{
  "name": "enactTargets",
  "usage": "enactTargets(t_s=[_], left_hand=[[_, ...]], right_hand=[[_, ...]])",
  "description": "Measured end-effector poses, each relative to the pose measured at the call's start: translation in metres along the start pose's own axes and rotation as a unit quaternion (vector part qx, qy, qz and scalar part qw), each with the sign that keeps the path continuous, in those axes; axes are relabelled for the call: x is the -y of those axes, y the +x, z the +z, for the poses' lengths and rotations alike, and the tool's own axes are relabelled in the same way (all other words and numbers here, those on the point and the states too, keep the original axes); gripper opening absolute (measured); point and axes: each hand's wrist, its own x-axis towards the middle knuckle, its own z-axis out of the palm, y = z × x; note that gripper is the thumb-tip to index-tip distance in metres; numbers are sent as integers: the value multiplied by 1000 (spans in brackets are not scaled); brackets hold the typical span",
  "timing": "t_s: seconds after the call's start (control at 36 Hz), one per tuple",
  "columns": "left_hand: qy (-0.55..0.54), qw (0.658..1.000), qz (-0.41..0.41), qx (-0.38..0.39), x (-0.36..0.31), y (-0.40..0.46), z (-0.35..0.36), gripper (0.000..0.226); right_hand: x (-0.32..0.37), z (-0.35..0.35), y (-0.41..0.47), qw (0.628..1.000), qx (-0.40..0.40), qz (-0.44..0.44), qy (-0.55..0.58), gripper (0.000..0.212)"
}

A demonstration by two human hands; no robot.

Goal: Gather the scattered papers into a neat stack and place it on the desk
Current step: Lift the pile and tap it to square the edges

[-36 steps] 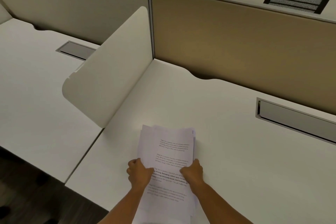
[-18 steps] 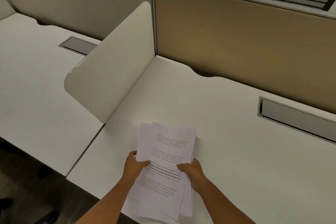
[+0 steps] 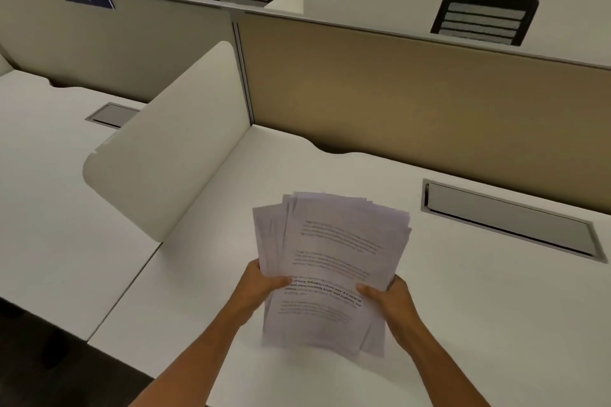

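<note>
A bundle of white printed papers [image 3: 334, 251] is held above the white desk [image 3: 463, 307], tilted up toward me, its sheets fanned unevenly at the top left edge. My left hand [image 3: 261, 284] grips the bundle's left edge, thumb on the top sheet. My right hand [image 3: 386, 297] grips the right edge the same way. The lower end of the bundle hangs just over the desk surface, slightly blurred.
A curved white divider panel [image 3: 172, 155] stands to the left between two desks. A tan partition wall [image 3: 413, 102] runs along the back. A grey cable hatch [image 3: 509, 221] is set into the desk at the right. The desk's front edge lies at lower left.
The papers lay flat on the desk under both hands a second ago; now both hands have lifted them up off the surface and tilted them. The head view has risen.
</note>
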Motion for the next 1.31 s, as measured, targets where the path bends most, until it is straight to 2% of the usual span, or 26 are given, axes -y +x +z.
enactTargets(t_s=[0.19,0.28,0.33,0.44,0.72,0.89,1.0,1.11,1.19,1.31], left_hand=[[21,994,101,36,-19,-26,74,48],[26,991,128,33,-15,-40,102,53],[31,990,130,32,-10,-43,114,57],[68,988,118,66,-7,-47,122,50],[105,981,75,141,-15,-52,127,51],[128,975,82,162,-18,-52,131,53],[128,979,87,133,-15,-51,133,58],[94,987,92,88,-10,-55,138,51],[63,992,91,55,-3,-59,142,59],[42,993,109,18,4,-61,151,54]], right_hand=[[8,-69,-43,997,-40,-66,-20,29],[-2,-90,-56,995,-48,-75,-50,32],[-9,-103,-64,995,-51,-71,-50,31],[-15,-125,-79,996,-31,-71,-39,32],[-19,-146,-86,996,21,-83,-4,54],[-12,-141,-80,995,29,-95,-5,48],[-10,-139,-78,995,28,-95,8,53],[-20,-138,-79,995,38,-86,24,62],[-27,-136,-79,996,34,-70,31,73],[-23,-133,-79,997,-4,-76,26,64]])
